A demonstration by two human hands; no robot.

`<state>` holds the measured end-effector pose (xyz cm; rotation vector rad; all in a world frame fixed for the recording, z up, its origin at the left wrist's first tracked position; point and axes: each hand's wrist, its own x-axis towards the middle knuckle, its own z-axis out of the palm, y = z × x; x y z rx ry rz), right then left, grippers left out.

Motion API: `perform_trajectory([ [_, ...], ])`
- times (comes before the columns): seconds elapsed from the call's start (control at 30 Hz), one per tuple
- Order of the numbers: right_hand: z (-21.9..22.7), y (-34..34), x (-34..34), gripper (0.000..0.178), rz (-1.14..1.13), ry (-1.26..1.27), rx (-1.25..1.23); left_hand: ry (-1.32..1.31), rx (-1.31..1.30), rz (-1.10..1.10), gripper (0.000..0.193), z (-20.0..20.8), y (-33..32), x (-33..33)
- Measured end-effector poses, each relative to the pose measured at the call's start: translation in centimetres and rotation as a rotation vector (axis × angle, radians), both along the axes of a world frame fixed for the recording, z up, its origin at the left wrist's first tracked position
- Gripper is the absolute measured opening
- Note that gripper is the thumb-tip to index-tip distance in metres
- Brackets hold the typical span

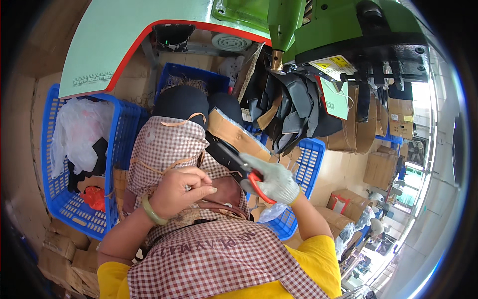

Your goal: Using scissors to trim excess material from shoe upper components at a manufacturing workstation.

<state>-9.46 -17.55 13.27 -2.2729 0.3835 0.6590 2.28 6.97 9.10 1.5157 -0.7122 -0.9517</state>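
My left hand is bare, with a pale green bangle at its wrist. It is closed above my lap, fingers curled toward the thumb; anything inside them is hidden. My right hand, in a whitish knitted glove, grips red-handled scissors whose blades point up and left. Thin tan strips lie across the brown checked apron over my knee. A tan flat piece with a pale edge rests by my right leg. Between my hands is a reddish-brown piece.
Overhead stands a green machine beside a pale green, red-edged tabletop. Dark grey cut pieces hang beneath the machine. A blue basket with plastic bags sits left, another blue basket right. Cardboard boxes stand farther right.
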Motion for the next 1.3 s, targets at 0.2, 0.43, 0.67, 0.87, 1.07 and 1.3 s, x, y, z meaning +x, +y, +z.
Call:
perform_trajectory([
  [0.2,-1.6,0.1,0.7,0.064,-0.400,-0.511,-0.240,-0.702,-0.009,-0.066,0.015,-1.6,-0.6,-3.8],
  [0.43,-7.8,-0.8,-3.3,0.062,-0.092,-0.461,-0.153,-0.641,-0.025,0.061,0.021,0.0,0.5,-4.6],
  [0.67,-6.7,-6.6,-16.1,0.025,-0.640,-0.210,0.126,-0.766,0.280,0.743,0.021,-6.4,15.0,1.4],
  [0.87,-7.6,-8.3,-25.5,0.014,-0.056,-0.289,-0.578,-0.502,0.816,1.138,0.020,-23.5,33.4,4.5],
  [1.07,-8.4,-7.0,-28.1,0.017,-0.712,-0.201,-0.441,-0.527,1.074,0.742,0.019,-30.6,33.8,5.1],
  [1.3,-9.7,-5.3,-28.3,0.020,-1.422,-0.115,-0.188,-0.452,1.371,0.571,0.020,-29.9,30.9,6.4],
])
